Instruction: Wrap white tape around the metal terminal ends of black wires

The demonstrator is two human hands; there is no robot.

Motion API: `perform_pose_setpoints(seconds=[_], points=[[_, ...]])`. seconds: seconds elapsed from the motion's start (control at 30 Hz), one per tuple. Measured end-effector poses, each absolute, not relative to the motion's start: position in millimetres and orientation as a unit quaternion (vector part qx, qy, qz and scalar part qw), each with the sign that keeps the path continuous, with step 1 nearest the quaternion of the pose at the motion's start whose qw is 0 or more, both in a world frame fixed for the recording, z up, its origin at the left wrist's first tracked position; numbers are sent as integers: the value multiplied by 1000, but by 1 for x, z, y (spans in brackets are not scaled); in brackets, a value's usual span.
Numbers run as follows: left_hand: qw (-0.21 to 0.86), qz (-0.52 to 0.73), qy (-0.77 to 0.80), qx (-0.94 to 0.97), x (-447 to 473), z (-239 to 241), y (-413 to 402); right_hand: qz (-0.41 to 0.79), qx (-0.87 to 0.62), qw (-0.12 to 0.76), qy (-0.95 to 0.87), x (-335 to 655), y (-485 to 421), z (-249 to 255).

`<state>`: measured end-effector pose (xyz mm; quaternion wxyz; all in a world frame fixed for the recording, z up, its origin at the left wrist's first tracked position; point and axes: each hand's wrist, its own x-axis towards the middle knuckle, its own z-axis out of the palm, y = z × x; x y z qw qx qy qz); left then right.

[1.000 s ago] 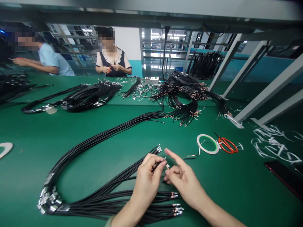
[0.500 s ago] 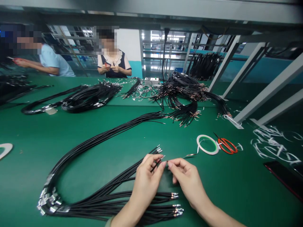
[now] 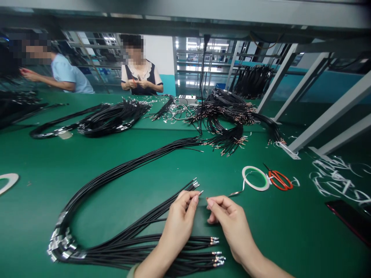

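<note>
My left hand (image 3: 178, 224) is closed in a pinch on the end of a thin black wire (image 3: 194, 196), its bare tip poking out past my fingertips. My right hand (image 3: 228, 224) is curled just to the right, thumb and forefinger pressed together close to that tip on something too small to name. Both hands hover over a long looped bundle of black wires (image 3: 116, 239) lying on the green table (image 3: 121, 154). Metal-tipped wire ends (image 3: 216, 253) fan out below my wrists.
A white tape roll (image 3: 255, 178) and orange-handled scissors (image 3: 278, 179) lie to the right. White tape scraps (image 3: 336, 181) and a dark phone (image 3: 348, 218) sit far right. More wire piles (image 3: 226, 112) lie at the back, where two people (image 3: 140, 75) work across the table.
My right hand's fingers, spread a second ago, have curled into a pinch and closed in on the wire tip. My left hand has kept its hold on the wire.
</note>
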<state>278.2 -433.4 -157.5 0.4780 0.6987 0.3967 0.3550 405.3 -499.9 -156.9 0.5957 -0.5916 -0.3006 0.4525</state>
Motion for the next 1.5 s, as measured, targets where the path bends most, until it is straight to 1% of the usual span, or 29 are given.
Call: perform_pose_setpoints(seconds=[0.2,0.43,0.8,1.23,1.5], points=[[500,353,395,685,279,-162,-439,467,-582,599,-290,399,-499,-162],[455,371,421,692,281,-160,-447,457,-587,603,-289,396,-498,-162],[412,362,426,720,283,-162,-450,454,-602,600,-266,395,-497,-161],[335,351,388,784,283,-162,-451,448,-599,609,-264,395,-497,-163],[313,351,381,796,282,-160,-452,448,-594,612,-268,395,-497,-163]])
